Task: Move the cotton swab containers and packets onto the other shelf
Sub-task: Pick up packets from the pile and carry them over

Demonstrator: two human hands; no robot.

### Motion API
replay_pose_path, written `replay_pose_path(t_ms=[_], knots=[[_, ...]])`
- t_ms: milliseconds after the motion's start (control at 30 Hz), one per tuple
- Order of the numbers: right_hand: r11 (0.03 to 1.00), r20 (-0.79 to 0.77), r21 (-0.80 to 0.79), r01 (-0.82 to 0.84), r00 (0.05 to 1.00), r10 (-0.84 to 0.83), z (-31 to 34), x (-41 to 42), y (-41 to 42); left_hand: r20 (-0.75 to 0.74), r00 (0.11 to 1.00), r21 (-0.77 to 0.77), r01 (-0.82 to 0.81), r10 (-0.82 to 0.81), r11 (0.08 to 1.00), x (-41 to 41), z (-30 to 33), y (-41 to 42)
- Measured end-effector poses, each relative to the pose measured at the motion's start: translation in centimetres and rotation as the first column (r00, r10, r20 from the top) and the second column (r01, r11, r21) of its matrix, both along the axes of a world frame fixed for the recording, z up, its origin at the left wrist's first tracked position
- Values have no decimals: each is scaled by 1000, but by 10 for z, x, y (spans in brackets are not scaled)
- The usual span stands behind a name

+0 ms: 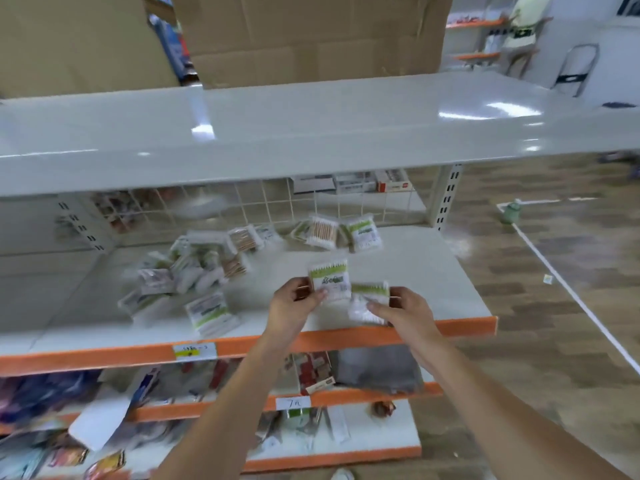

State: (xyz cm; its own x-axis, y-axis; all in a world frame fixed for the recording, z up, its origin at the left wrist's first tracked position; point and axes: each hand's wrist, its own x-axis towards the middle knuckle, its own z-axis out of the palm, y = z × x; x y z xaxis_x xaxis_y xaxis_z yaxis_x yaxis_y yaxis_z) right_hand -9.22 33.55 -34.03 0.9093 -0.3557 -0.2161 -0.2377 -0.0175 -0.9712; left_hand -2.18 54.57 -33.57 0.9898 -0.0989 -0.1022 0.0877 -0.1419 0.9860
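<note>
Fingers (320,295) of left hand (294,306) pinch upright packet (329,279); right hand (403,315) grips second packet (369,301). Bare top shelf (311,133) straight above, equally near both.

Left hand (294,303) gripping green-and-white plastic cotton swab packet (329,277) over front right of orange-edged white metal middle shelf (433,271). Right hand (403,315) pinching second green-topped swab packet (369,299) just right of first. Loose heap of swab packets (194,268) lying left of hands. Two more packets (341,232) sitting behind, against white wire grid back panel (242,202). Glossy white top shelf (311,123) sitting above; brown cardboard boxes (311,36) standing behind it.
</note>
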Motion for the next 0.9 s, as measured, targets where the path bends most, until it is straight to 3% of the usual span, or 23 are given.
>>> replay_pose_path(t_ms=[100, 500, 900], knots=[[996, 12, 48, -73, 997, 73, -1, 1, 21, 39, 997, 50, -62, 60, 997, -14, 7, 34], [938, 36, 85, -336, 942, 334, 5, 25, 120, 2, 946, -13, -323, 323, 946, -73, 26, 151], [819, 64, 164, -550, 835, 547, 19, 54, 277, -27, 853, -73, -522, 521, 850, -100, 33, 293]])
